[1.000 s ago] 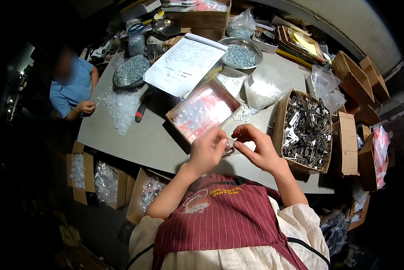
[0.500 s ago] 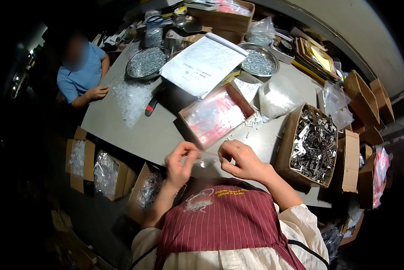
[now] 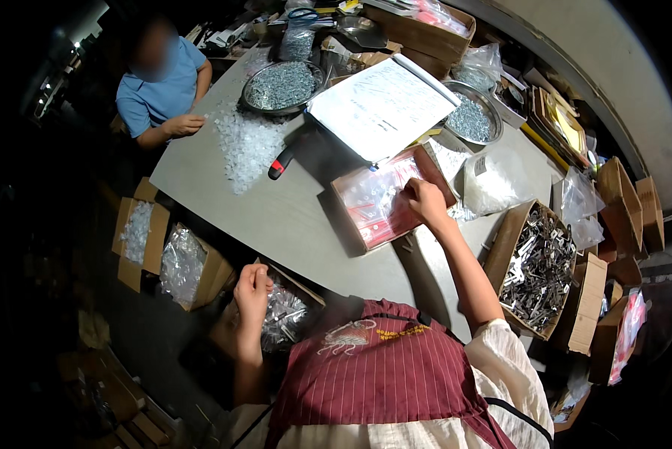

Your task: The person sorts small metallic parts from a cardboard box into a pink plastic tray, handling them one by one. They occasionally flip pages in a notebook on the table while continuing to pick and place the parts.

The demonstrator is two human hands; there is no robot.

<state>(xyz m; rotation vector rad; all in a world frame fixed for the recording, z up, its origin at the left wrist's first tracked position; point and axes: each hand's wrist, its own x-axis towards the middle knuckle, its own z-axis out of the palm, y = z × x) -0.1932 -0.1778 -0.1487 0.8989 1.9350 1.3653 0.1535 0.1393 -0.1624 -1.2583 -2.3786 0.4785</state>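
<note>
My left hand (image 3: 253, 290) is raised at the table's near edge, over an open carton of clear filled bags (image 3: 285, 305). Its fingers are drawn together; whatever they hold, if anything, is hidden. My right hand (image 3: 426, 202) reaches into a shallow cardboard box (image 3: 357, 238) on the table. Inside that box lie clear zip bags with red strips (image 3: 362, 202) and small white pieces. The right fingertips are pinched together over these contents, and I cannot make out what is between them.
A carton of dark and silver metal parts (image 3: 534, 277) stands at the right. A notepad (image 3: 381, 105) lies behind the shallow box. Farther back are round trays of metal pieces (image 3: 282, 86), near a pile of clear plastic pieces (image 3: 247, 146). A person in blue (image 3: 160, 93) sits at the far left.
The small clear bag stretched between my hands no longer shows there. My left hand has moved left and down over the carton; my right hand has moved forward into the shallow box.
</note>
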